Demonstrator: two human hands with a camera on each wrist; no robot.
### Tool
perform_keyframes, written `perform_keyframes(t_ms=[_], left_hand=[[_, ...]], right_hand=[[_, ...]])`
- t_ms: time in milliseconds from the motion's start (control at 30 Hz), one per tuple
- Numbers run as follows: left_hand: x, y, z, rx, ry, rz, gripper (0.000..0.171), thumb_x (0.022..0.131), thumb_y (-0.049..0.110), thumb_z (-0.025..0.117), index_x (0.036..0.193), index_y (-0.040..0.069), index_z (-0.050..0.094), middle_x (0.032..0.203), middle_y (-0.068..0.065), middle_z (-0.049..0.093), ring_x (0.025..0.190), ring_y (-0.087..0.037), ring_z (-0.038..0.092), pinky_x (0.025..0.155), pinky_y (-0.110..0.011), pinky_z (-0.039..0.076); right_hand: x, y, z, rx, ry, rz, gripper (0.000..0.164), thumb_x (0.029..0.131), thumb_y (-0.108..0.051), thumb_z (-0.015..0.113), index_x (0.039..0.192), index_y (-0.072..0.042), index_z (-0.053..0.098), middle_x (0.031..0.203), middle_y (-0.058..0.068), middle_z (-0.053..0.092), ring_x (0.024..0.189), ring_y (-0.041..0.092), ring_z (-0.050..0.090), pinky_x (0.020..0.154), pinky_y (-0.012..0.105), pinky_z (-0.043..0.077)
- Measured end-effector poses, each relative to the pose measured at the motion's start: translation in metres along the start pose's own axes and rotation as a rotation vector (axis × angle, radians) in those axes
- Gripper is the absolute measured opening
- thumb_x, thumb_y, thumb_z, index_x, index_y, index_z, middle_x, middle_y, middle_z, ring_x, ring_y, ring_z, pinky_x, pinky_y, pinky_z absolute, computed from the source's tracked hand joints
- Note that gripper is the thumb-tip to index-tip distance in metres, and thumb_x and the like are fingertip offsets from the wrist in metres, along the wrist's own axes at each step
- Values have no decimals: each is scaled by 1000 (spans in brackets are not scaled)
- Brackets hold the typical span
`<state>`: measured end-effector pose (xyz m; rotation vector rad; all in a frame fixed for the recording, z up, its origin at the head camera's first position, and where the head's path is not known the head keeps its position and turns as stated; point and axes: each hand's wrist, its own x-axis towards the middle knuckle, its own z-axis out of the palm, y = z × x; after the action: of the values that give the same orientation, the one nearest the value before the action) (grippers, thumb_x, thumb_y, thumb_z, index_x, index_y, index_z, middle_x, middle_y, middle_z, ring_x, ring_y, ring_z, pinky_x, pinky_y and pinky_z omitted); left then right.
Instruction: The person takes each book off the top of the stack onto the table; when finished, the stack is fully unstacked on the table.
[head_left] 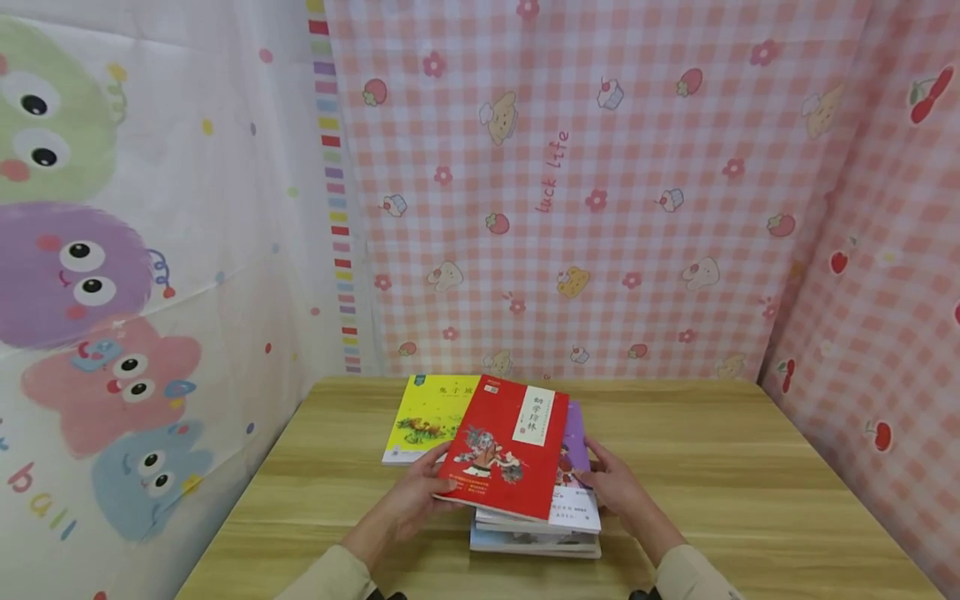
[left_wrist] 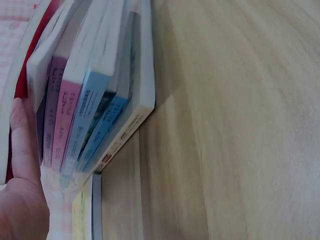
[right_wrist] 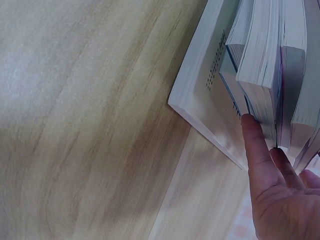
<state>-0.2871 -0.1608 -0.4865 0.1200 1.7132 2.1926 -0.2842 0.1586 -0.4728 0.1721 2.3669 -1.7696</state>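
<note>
A red book [head_left: 510,450] with a white title panel lies tilted over a stack of books. My left hand [head_left: 415,492] holds its lower left edge, thumb on the cover and a finger [left_wrist: 22,145] beneath. In the left wrist view, pink and blue spines [left_wrist: 87,112] of the stack fan out under it. A book with a purple cover [head_left: 576,442] shows from below the red one. Against the stack's right side rests my right hand [head_left: 618,483]; in the right wrist view its extended fingers [right_wrist: 256,140] touch the book edges.
A yellow book [head_left: 427,417] lies flat behind and left of the stack, partly covered by the red one. The wooden table [head_left: 712,467] is enclosed by a white cartoon curtain [head_left: 247,250] at left and pink checked cloth [head_left: 637,250] behind and at right.
</note>
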Motion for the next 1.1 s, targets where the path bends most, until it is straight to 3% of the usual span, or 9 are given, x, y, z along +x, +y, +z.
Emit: perform_keyframes(t_ms=[167,367,600,933,1100], left_hand=[[1,8,-18,-71,67,73,71,96,-7,50,158,11,22,142,-20,47,102,-24,65,80,-35,58],[-7,29,-52,-67,144,141,72,96,-11,45,159,10,18,137,-18,49,102,-20,65,81,-32,57],[-19,45,-103,-19,243,143,72,99,-7,44,160,14,13,145,-20,37,102,-14,64,89,-34,54],[-29,56,-179,52,326,120,74,101,-4,45,160,12,3,119,-3,51,90,-10,66,84,-33,56],[-34,53,-205,59,336,71,73,102,-3,40,160,16,0,130,-17,45,91,-13,64,85,-34,56]], right_hand=[[0,1,1,24,-1,-19,64,100,-6,50,158,-12,23,144,35,39,98,33,62,69,42,55],[-2,-2,2,31,-10,-8,62,101,-6,48,158,-13,23,145,35,37,98,35,62,69,43,55],[-4,-3,1,30,-6,-2,62,102,-6,48,158,-12,22,144,35,38,96,34,62,68,42,55],[-1,-2,0,37,2,-5,63,101,-5,48,158,-13,22,145,35,37,97,34,63,69,45,56],[-1,-1,2,55,-1,-7,64,101,-5,50,158,-12,22,145,36,38,96,33,63,69,46,56]])
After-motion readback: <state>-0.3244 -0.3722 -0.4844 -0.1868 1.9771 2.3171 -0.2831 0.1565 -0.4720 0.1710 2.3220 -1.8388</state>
